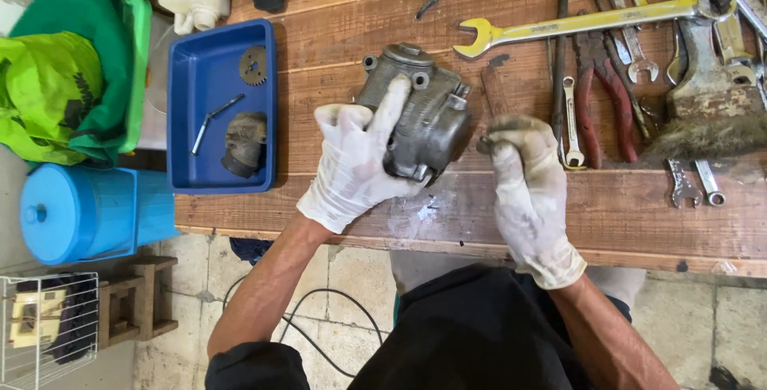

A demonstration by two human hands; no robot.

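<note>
Left hand [357,162], in white glove, grips grey metal engine part [423,110], fingers wrapped over its side, part lifted slightly above wooden workbench [447,214]. Right hand [523,168], gloved too, curled into loose fist just beside part; something small maybe pinched inside, cannot tell. Blue tray [182,102] at left holds gear [253,65] and small cylinder piece [243,144]. Yellow wrench [591,21] and red pliers [609,94] lie at right, well apart from hands.
</note>
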